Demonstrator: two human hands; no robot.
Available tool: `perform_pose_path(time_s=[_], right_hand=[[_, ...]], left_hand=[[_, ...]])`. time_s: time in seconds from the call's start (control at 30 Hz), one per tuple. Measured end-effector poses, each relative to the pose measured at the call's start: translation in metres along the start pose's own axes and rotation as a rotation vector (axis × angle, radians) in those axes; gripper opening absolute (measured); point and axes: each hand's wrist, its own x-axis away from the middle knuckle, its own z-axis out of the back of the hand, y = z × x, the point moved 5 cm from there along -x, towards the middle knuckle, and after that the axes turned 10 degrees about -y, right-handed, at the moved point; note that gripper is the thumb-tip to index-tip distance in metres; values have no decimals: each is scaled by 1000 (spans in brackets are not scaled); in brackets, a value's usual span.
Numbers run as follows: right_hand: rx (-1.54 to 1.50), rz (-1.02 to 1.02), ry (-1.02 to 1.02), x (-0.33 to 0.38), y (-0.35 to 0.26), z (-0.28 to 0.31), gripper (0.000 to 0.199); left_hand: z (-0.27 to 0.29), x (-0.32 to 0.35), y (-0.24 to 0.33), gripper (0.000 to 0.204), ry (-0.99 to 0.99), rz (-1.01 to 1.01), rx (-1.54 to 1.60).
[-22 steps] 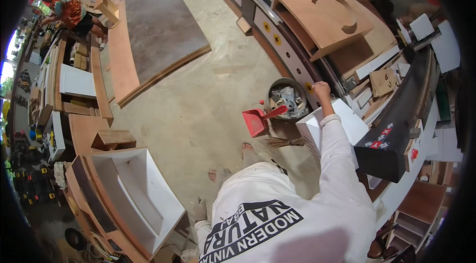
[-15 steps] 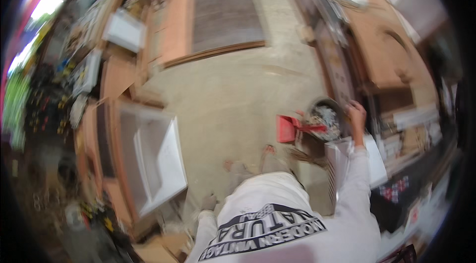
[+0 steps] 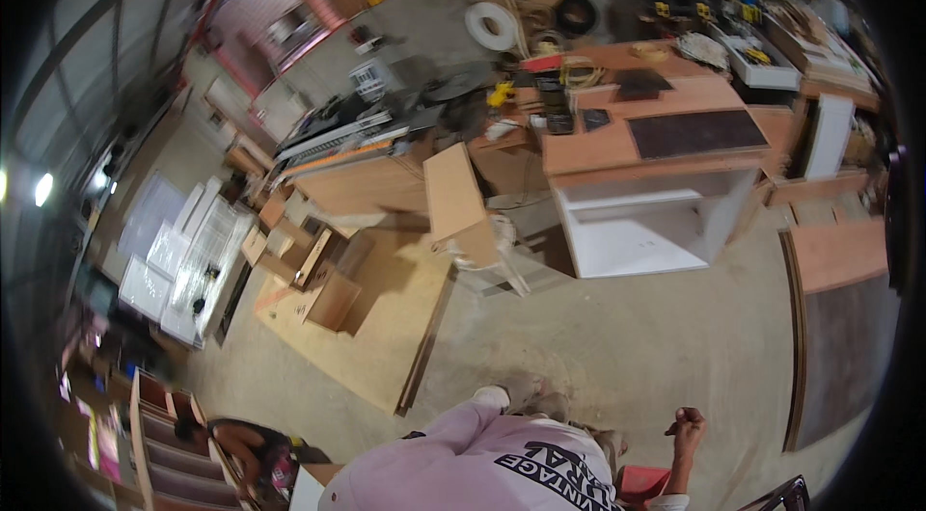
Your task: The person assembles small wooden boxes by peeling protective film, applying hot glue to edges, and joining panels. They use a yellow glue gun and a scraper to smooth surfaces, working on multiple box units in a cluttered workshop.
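Note:
My right hand (image 3: 687, 426) is raised at the lower right, past the end of its pale sleeve. Its fingers are loosely curled, with nothing visible in them. Just below and left of it, part of a red dustpan (image 3: 639, 482) shows beside my shirt. My left arm (image 3: 449, 419) reaches forward in its sleeve, low in the middle. A pale, blurred shape around its end hides whether the left fingers are open or closed.
A cabinet with a white inside (image 3: 637, 231) stands ahead. Left of it are a narrow wooden box on a stand (image 3: 458, 202) and a large board (image 3: 386, 318) carrying wooden pieces. A dark-faced panel (image 3: 844, 337) lies at right. Another person (image 3: 256, 453) bends near shelving at lower left.
My view has swung left, bringing the cabinet from the left to the middle. The bucket that my right hand was beside is out of view, and that hand is now in the air.

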Motion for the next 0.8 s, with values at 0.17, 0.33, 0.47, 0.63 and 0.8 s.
perform_pose_path(time_s=[0.17, 0.33, 0.47, 0.63, 0.8], right_hand=[[-37, -20, -239, -78, -55, -208, 16], [42, -143, -520, -86, -67, -432, 16], [91, -194, -768, -54, -65, -573, 14], [246, -114, -1036, -25, -58, -711, 16], [400, -156, -1271, -11, -42, -807, 25]], left_hand=[[-130, 91, -73, 27, -50, 266, 338], [-256, 194, -120, 27, -174, 249, 168], [-346, 266, -147, 28, -108, 349, 571], [-421, 291, -163, 43, -96, 486, 1002], [-439, 293, -161, 40, 490, 796, 1913]])
